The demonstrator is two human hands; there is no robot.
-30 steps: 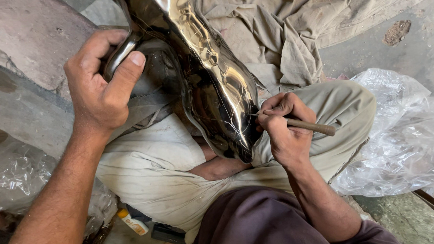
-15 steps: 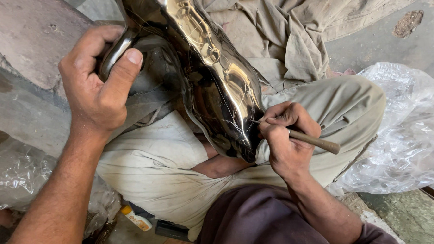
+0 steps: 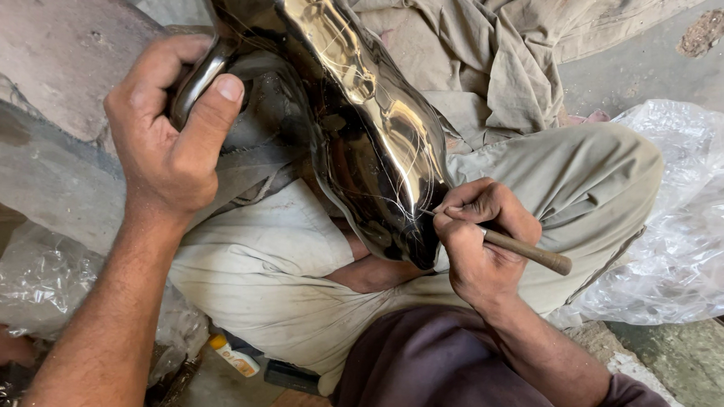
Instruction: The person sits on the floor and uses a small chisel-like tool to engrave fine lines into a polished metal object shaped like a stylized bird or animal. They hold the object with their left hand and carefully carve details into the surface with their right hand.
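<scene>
A large shiny polished metal piece (image 3: 359,123) with a mirror-like curved surface rests across my lap, slanting from the upper left down to the middle. My left hand (image 3: 171,134) grips its curved upper edge, thumb pressed over the rim. My right hand (image 3: 479,239) holds a thin engraving tool with a brown wooden handle (image 3: 532,254) like a pen. The tool's fine tip touches the lower right edge of the metal. Thin scratched lines show on the surface near the tip.
I sit cross-legged in light beige trousers (image 3: 586,180). A crumpled beige cloth (image 3: 493,54) lies behind the metal. Clear plastic sheeting (image 3: 683,216) is bunched at right, more plastic (image 3: 36,279) at left. A small yellow and white bottle (image 3: 232,356) lies on the floor below.
My right hand with the tool has shifted slightly along the lower edge of the metal piece. My left hand keeps its grip on the upper rim.
</scene>
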